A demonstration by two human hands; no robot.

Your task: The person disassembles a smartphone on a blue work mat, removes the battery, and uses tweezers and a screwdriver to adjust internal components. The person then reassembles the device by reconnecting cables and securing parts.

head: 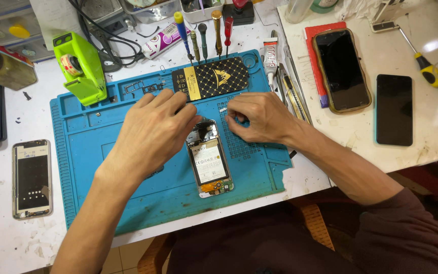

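Observation:
An opened phone [210,162] with its white battery showing lies on the blue repair mat [128,193]. My left hand [153,132] rests on the mat with its fingertips touching the phone's upper left edge. Beside the phone's top right, my right hand [257,116] has its fingers pinched together over the mat's small-parts grid; whatever it pinches is too small to make out. A black and gold patterned box [211,77] lies just beyond both hands.
A green tape dispenser [79,68] stands at the mat's back left. Several screwdrivers [204,35] and a glue tube [270,58] lie behind. A phone frame [32,178] rests at left. Two dark phones [341,70] [394,109] lie on the right table.

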